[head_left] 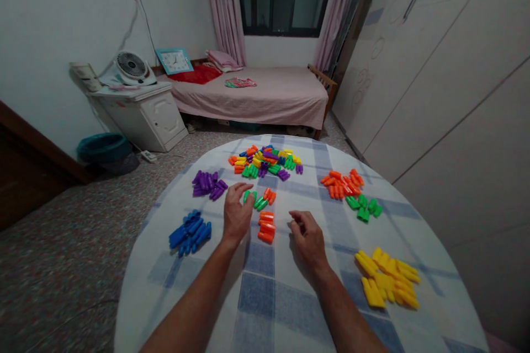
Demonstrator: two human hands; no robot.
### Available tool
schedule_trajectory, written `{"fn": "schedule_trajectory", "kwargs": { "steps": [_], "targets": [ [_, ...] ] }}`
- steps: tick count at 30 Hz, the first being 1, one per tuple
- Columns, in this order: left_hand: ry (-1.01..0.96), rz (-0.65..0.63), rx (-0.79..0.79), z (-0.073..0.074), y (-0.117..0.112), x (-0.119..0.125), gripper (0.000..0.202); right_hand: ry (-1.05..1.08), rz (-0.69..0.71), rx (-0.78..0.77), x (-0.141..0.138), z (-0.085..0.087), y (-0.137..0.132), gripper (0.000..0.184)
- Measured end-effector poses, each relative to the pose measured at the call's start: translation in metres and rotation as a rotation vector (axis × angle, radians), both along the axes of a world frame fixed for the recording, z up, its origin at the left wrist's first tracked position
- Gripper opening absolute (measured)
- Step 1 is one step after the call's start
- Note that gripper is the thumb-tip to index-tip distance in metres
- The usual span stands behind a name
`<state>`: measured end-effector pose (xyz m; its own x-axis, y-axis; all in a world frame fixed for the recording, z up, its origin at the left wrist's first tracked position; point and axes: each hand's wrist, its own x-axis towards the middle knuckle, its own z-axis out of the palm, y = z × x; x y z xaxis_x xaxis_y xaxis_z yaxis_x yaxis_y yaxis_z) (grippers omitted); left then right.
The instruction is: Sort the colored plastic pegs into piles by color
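**Green plastic pegs (pixel 249 196) right by the left hand (pixel 237 214)**

Head view, looking down at the hands. Green pegs just past the left fingertips, on the checked cloth (pixel 256 287), long sides slanted away and a bit to the left. Left hand nearer to them: open, palm down, fingers a little apart, tips right at the pegs, no peg held in it. Right hand (pixel 308 240) farther off, palm down, fingers curled in loosely; no peg showing, but no way to tell if something small is inside. Between the hands, a small stack of orange pegs (pixel 266 226), lying sideways. Further off, purple pegs (pixel 207 185), blue pegs (pixel 190 233), a mixed heap of pegs (pixel 265 161), a right-side orange pile (pixel 342 183), a right-side green pile (pixel 363 207), and yellow pegs (pixel 387 278).
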<state>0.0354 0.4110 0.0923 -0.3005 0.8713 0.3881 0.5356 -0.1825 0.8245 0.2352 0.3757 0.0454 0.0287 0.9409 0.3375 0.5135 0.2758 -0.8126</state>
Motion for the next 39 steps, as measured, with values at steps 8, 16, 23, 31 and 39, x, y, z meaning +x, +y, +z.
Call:
{"fn": "schedule_trajectory", "kwargs": {
  "steps": [8,16,23,31,39],
  "targets": [
    [-0.013,0.280,0.087,-0.056,0.001,0.004,0.025,-0.322,0.219,0.076,-0.011,0.005,-0.014,0.035],
    [0.039,0.247,0.006,-0.060,0.004,0.004,0.029,-0.682,0.212,-0.127,-0.036,0.034,-0.012,0.065],
    [0.032,0.252,-0.028,-0.059,0.004,0.002,0.033,-0.820,0.137,-0.110,-0.060,0.039,-0.002,0.054],
    [0.064,0.243,-0.058,-0.061,0.004,0.002,0.031,-0.782,-0.002,-0.066,-0.050,0.023,-0.014,0.017],
    [0.067,0.228,-0.072,-0.061,0.005,0.002,0.030,-0.657,-0.086,-0.175,-0.025,0.022,-0.006,0.018]
  ]
}}
